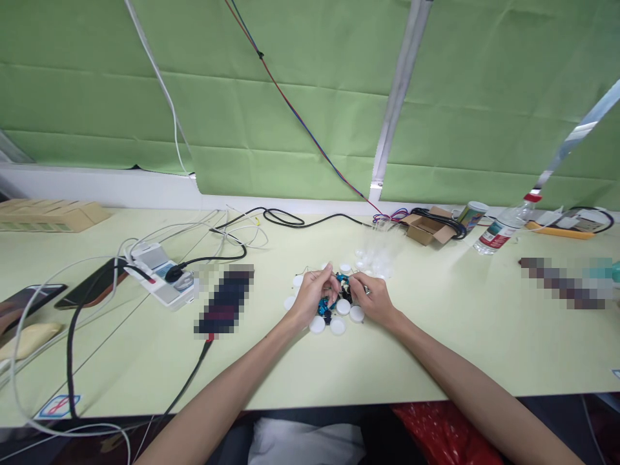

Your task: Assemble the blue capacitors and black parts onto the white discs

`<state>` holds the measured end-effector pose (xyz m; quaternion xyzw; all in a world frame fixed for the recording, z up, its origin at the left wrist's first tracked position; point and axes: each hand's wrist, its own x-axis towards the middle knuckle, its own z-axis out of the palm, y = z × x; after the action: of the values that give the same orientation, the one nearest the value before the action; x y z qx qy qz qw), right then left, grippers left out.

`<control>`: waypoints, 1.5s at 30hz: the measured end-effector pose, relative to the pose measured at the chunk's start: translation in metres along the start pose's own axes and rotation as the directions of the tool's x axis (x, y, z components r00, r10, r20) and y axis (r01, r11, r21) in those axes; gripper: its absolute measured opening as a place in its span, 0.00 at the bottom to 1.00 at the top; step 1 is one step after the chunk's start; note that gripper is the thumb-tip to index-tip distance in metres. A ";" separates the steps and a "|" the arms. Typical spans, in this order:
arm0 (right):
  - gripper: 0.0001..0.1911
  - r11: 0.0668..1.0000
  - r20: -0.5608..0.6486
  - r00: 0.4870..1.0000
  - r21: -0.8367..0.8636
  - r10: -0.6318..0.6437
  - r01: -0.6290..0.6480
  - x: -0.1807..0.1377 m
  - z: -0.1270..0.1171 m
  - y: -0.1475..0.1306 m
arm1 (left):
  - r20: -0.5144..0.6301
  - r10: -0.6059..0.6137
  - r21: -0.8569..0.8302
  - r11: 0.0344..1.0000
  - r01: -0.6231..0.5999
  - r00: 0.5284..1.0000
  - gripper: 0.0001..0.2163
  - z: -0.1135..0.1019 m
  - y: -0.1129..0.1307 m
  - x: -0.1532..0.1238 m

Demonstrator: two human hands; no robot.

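My left hand (312, 296) is curled at the middle of the table, fingers bent inward beside a small blue-and-black piece (323, 306). Opposite it, my right hand (376, 298) is closed in a pinch, and a small shiny bit shows by its fingers. Between the fingertips of both hands sits another small blue part (343, 279) with black below it. What each hand grips is too small to make out. Round white caps (338, 326) lie around and under the hands, several of them, some partly hidden.
Behind the hands lies a heap of clear plastic pieces (380, 255). An open cardboard box (429, 226) and a water bottle (506, 226) stand at the back right. To the left are a power strip (167, 278), a blurred-out dark device (225, 300), phones and tangled cables.
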<state>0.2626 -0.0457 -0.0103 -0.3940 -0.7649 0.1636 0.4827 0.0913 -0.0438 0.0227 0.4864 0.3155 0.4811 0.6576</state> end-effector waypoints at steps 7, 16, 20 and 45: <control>0.21 1.000 -0.010 1.000 -0.002 0.005 -0.005 0.001 -0.001 -0.001 | 0.008 0.018 -0.018 1.000 -0.018 1.000 0.24 -0.001 -0.002 0.001; 0.13 0.995 -0.027 1.000 0.103 -0.016 0.019 -0.001 0.002 -0.001 | -0.009 0.046 -0.041 0.998 -0.047 0.999 0.24 -0.002 -0.003 0.002; 0.10 0.996 -0.042 0.999 0.082 -0.031 0.035 0.000 0.003 -0.001 | -0.013 0.040 -0.039 0.998 -0.040 0.999 0.25 -0.002 -0.003 0.002; 0.14 0.998 -0.019 1.000 0.065 -0.003 0.004 -0.003 0.003 0.006 | -0.028 0.017 -0.046 0.999 -0.018 0.999 0.24 -0.001 -0.001 0.001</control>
<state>0.2634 -0.0438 -0.0171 -0.3783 -0.7551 0.1840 0.5028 0.0913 -0.0431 0.0211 0.4672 0.3090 0.5006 0.6600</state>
